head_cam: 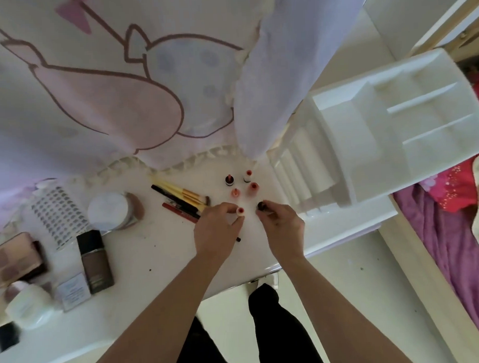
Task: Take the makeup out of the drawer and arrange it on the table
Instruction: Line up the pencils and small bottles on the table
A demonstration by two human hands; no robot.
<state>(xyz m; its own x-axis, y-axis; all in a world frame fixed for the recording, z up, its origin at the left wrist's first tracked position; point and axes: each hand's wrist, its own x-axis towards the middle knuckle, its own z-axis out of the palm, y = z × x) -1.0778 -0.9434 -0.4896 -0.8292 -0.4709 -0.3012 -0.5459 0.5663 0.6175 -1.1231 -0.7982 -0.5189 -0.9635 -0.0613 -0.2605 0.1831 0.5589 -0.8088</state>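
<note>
A person's left hand [218,231] curls its thumb and fingers around an uncapped red lipstick [240,210], held upright on the white table [159,254] to the left of a white drawer organiser [394,138]. The right hand [282,226], nearer the organiser, pinches a dark-topped tube [261,206] with curled fingertips, just beside the red lipstick. Four more lipsticks [244,184] stand upright in a loose cluster just beyond both hands, close to the organiser's left side. Farther left of the organiser lies a bundle of brushes and pencils [179,197], then a round powder jar [110,210] and a dotted sheet [59,214]. Well to the organiser's left, towards the table's near edge, sit a dark foundation bottle [94,261], an open eyeshadow palette [15,259], a small box [74,291] and a pale cream jar [28,302]. A cartoon-printed curtain [107,91] hangs behind the table, left of the organiser.
</note>
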